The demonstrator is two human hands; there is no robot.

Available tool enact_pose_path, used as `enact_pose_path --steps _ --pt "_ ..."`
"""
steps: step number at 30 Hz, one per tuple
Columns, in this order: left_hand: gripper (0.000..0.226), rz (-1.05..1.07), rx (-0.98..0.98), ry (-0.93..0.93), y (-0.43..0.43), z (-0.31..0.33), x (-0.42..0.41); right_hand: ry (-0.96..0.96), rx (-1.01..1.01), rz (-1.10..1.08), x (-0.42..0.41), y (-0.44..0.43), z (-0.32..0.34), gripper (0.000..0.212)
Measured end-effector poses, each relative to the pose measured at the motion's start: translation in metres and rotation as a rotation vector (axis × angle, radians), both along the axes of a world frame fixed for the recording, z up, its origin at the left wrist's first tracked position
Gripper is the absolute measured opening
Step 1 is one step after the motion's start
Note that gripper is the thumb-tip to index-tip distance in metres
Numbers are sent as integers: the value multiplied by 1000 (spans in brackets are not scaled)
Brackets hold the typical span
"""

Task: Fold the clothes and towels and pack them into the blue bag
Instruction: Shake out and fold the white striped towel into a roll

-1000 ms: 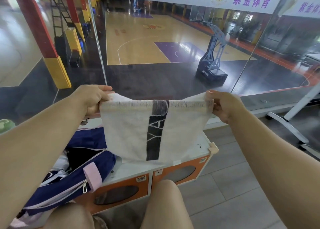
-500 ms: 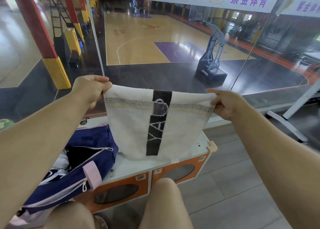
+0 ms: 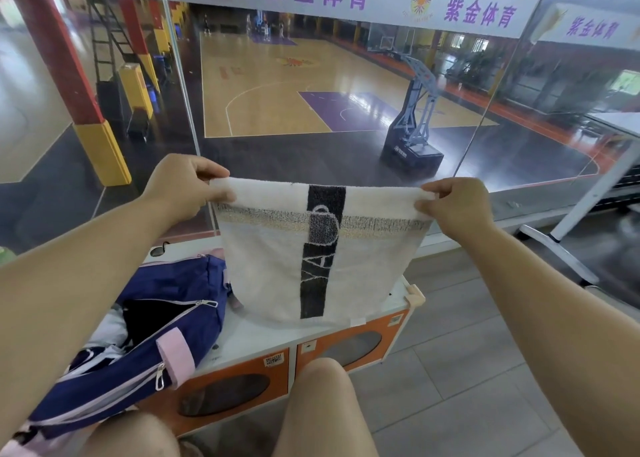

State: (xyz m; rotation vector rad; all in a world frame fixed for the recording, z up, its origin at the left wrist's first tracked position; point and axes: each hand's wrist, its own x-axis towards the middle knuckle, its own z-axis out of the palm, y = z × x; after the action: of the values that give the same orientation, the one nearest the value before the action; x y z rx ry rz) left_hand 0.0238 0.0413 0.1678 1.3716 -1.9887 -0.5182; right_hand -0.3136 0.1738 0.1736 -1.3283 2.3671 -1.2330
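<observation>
The person holds a white towel (image 3: 273, 262) up in the air with both hands. The left hand (image 3: 180, 188) pinches the top left corner. The right hand (image 3: 453, 207) pinches the top right corner. The towel is folded over at the top and hangs down flat. A black stripe (image 3: 322, 248) with letters runs down its middle. The bottom edge of the towel hangs just over the white counter (image 3: 263, 335).

The blue bag (image 3: 187, 290) lies on the left part of the counter, just beside the towel. Its zip is open and some clothes (image 3: 114, 332) show inside. The bag has a pink strap (image 3: 175, 356).

The counter has orange doors (image 3: 242, 380) on its near side. Far behind the glass stands a basketball hoop (image 3: 412, 124).
</observation>
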Motion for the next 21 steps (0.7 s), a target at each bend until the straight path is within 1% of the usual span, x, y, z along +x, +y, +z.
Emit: enact_pose_path --steps 3,8,12,16,19,21 --pt "31 -11 -89 -42 5 -1 1 66 -19 7 -2 11 2 22" --pt "23 -80 -233 -165 14 0 9 69 -5 28 -5 37 5 11" --pt "20 -160 -195 -184 18 4 15 -30 -40 31 -11 55 5 23" --pt "19 -183 -156 -216 13 7 12 -108 6 62 -22 57 4 26" --pt "19 -173 -146 -228 3 6 -1 -82 65 57 -31 43 3 24" --pt "20 -157 -142 -251 -7 0 -12 -93 119 39 -37 26 -2 20"
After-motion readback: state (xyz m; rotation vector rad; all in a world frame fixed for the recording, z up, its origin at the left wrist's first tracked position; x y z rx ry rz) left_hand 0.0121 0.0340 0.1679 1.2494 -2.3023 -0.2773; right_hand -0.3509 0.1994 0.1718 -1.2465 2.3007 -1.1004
